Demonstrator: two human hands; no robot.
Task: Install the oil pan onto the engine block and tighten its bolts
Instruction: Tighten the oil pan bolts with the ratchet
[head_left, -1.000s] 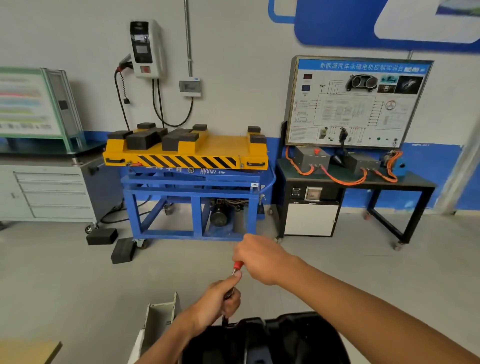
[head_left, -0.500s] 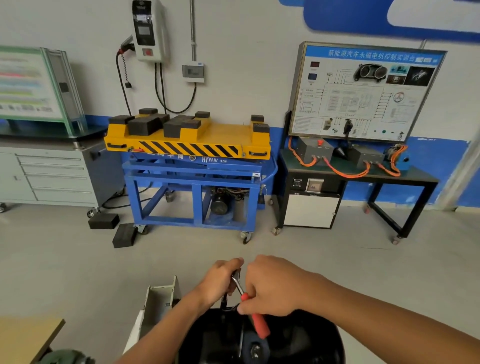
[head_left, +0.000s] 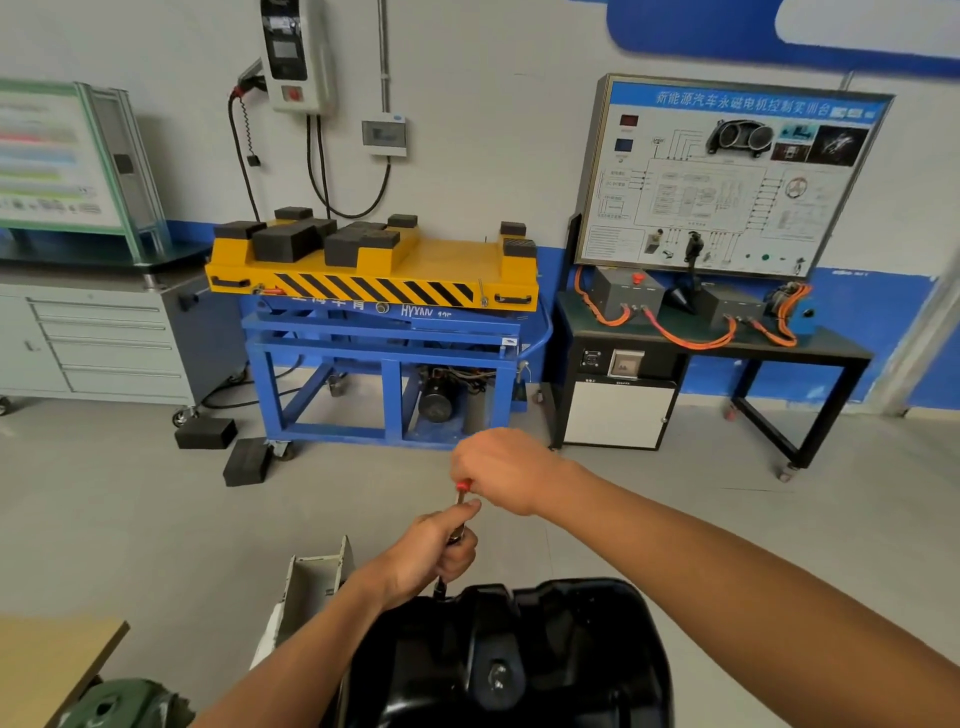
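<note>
Oil pan (head_left: 524, 644) — one; one ratchet (head_left: 461, 494) in left hand (head_left: 430, 562), right hand (head_left: 505, 472)

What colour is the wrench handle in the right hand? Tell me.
Red; the wrench handle shows just below the right hand in the head view.

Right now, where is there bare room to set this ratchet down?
Bare floor lies between the oil pan and the blue cart. The yellow platform is bare between its black blocks. Crowded: the pan's far-left rim, where left hand and right hand grip the ratchet.
</note>
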